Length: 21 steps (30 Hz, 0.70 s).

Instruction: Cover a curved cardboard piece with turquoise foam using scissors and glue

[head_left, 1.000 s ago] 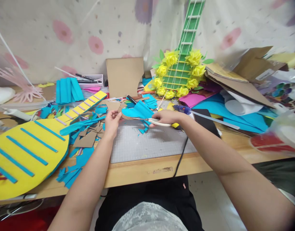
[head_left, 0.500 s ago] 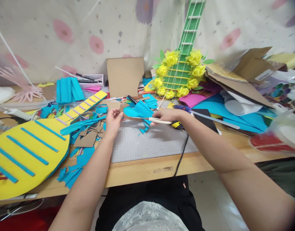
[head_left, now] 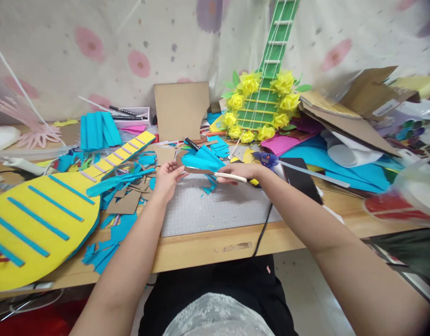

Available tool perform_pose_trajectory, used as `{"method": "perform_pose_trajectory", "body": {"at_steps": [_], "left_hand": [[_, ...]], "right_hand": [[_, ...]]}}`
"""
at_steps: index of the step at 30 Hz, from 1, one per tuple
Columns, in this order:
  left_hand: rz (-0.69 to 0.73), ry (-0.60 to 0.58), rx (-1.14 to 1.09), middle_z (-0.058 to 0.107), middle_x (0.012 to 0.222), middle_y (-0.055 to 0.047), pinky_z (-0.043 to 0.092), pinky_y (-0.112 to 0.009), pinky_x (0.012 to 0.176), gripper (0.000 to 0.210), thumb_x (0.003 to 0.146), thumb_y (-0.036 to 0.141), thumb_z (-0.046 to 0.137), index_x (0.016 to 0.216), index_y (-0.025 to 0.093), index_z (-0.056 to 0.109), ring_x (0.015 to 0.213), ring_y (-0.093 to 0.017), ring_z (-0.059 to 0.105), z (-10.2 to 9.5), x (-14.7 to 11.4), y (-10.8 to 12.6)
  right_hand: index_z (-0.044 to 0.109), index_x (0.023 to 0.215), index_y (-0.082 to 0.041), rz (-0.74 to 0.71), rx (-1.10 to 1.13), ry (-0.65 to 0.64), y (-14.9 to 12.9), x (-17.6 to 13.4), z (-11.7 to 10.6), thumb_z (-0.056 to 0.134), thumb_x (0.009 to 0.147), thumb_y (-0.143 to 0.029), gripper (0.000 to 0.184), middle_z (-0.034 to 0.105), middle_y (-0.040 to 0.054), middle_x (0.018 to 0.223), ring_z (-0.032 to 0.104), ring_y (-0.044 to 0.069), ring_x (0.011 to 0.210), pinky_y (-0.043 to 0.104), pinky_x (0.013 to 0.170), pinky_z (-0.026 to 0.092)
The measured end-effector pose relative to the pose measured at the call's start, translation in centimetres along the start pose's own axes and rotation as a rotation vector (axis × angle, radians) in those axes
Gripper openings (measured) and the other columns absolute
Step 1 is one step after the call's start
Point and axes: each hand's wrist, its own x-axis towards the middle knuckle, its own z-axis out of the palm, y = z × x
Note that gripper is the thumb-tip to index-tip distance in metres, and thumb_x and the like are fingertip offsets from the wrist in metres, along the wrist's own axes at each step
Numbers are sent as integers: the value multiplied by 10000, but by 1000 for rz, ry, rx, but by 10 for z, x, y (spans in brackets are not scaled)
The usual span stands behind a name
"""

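Pinched in the fingers of my left hand (head_left: 168, 180) is the end of a curved brown cardboard piece (head_left: 181, 159). Blue paper (head_left: 202, 158) lies along or behind it; whether the two are joined I cannot tell. My right hand (head_left: 243, 171) is closed on white-handled scissors (head_left: 231, 177), whose blades point left along the lower edge of the cardboard. Both hands are above the grey cutting mat (head_left: 215, 214). A small blue scrap (head_left: 210, 186) shows just under the scissors.
A yellow paper guitar (head_left: 43, 205) lies at the left beside blue and cardboard scraps (head_left: 125, 203). Behind stands a green guitar (head_left: 271, 88) with yellow flowers. A glue gun (head_left: 265, 159), its black cord (head_left: 263, 231) and blue sheets (head_left: 344, 172) are at the right.
My right hand and the scissors have shifted slightly left and down, and the scissors' handles look closer together. My left hand has its fingers a little more spread along the cardboard.
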Motion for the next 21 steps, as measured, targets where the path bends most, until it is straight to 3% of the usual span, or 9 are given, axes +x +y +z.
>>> {"method": "perform_pose_trajectory", "body": {"at_steps": [7,15,21], "left_hand": [[-135,-54,-84,614,668,20,547,-267,712,227,607,50,704,734,138,538,624,-80,611,2,-2,-2],[-83,-118,-98,654,774,-12,544,-309,769,251,596,62,714,780,146,565,726,-114,638,2,-5,0],[-67,-100,-100,648,739,5,542,-316,787,267,584,74,729,765,147,546,707,-106,637,3,-5,1]], "right_hand": [[434,607,-171,-2,7,61,6,1,3,472,741,-646,495,439,-43,521,416,84,521,242,554,334],[563,770,-171,31,-205,186,-6,-11,-5,533,695,-631,467,517,-5,717,447,117,641,237,569,293],[547,732,-181,93,-339,229,-16,-12,-8,529,686,-649,471,520,1,695,448,130,642,245,570,265]]}}
